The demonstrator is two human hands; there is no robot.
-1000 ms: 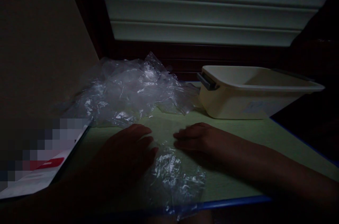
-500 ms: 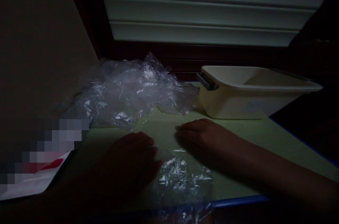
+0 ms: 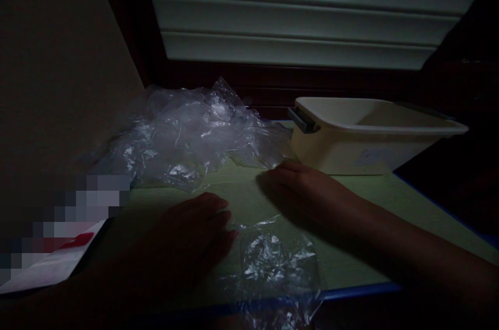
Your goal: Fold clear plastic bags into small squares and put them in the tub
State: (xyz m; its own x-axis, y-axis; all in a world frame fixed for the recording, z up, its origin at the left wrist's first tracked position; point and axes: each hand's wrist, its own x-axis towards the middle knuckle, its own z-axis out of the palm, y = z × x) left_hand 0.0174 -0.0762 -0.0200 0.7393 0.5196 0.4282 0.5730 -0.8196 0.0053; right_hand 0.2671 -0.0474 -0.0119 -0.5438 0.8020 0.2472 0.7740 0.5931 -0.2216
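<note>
A clear crinkled plastic bag (image 3: 276, 262) lies at the front of the table and hangs over its edge. To its left is my left hand (image 3: 202, 226), low over the table, with fingers stretched and a little apart; whether it touches the bag's edge cannot be made out in the dim light. My right hand (image 3: 300, 182) is beyond the bag on the right, palm down with fingers extended. Its fingertips reach the near right edge of a heap of clear plastic bags (image 3: 183, 132). I see nothing held in either hand.
A cream plastic bin (image 3: 343, 150) with a dark handle stands at the back right. The pale green table (image 3: 362, 195) has a blue edge. At the left lies a white and red sheet (image 3: 66, 262), partly pixelated. Behind rises a slatted shutter (image 3: 292, 18).
My right hand has moved slightly away from me, towards the heap. The front bag has shifted a little to the right. My left hand has hardly moved.
</note>
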